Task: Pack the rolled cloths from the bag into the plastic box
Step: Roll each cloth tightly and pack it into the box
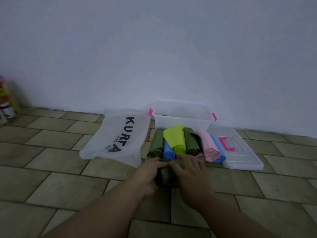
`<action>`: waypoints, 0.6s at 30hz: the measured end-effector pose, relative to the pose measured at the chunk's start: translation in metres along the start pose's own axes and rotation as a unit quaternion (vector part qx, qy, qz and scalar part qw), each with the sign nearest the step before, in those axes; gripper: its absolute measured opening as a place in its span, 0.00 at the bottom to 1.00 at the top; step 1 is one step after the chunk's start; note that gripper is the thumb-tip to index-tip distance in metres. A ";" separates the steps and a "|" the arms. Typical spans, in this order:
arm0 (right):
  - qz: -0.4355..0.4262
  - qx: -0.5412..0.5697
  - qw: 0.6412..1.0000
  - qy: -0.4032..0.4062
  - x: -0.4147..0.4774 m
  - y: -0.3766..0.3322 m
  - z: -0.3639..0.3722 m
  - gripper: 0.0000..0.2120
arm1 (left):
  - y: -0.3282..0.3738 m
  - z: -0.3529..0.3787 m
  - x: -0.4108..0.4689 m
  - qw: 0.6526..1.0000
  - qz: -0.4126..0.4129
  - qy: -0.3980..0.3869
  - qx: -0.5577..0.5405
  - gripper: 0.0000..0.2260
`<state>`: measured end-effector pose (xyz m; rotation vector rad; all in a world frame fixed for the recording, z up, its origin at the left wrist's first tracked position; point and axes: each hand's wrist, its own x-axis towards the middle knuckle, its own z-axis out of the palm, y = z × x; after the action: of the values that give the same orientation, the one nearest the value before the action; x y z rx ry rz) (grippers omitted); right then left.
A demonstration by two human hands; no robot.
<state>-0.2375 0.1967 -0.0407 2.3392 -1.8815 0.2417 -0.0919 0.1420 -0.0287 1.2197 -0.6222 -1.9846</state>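
Tiled floor (51, 186); rolled cloths (175, 141) heaped before plastic box (183, 118), lid (243, 152) alongside.

Gripping the green roll (169, 176) with the left hand (148, 175), resting the right hand (190, 172) flat on top.

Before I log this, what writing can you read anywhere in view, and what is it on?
"KURTA": big black letters on the white bag, lying on the floor left of the plastic box.
Smaller line beside it on the bag: too blurred to read.
Labels on the containers at the far left edge: coloured, too blurred to read.
On the plastic box, lid and rolled cloths: no writing visible.
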 end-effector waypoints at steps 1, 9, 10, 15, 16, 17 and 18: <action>-0.012 0.015 1.000 -0.022 -0.004 0.000 0.003 0.31 | -0.002 -0.006 0.001 0.998 0.026 0.012 0.057 0.15; 0.124 0.235 0.961 -0.081 -0.032 0.004 0.006 0.51 | -0.016 -0.018 0.004 0.925 0.120 0.002 0.360 0.24; 0.145 0.250 0.954 -0.087 -0.031 0.001 0.007 0.56 | -0.015 -0.016 0.006 0.917 0.129 0.018 0.377 0.24; 0.184 0.222 0.946 -0.151 -0.014 -0.016 0.010 0.62 | -0.008 -0.009 0.019 0.831 0.161 0.058 0.530 0.22; 0.180 0.221 0.945 -0.159 -0.014 -0.016 0.012 0.61 | -0.006 -0.009 0.020 0.808 0.174 0.066 0.559 0.22; 0.172 0.227 0.946 -0.154 -0.016 -0.013 0.014 0.59 | -0.004 -0.011 0.021 0.785 0.188 0.079 0.585 0.22; 0.166 0.235 0.947 -0.143 -0.020 -0.008 0.016 0.58 | -0.002 -0.014 0.021 0.764 0.201 0.091 0.607 0.23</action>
<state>-0.2328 0.2143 -0.0610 2.4216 -2.6135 0.4500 -0.0860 0.1260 -0.0478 1.7079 -2.0349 -0.9305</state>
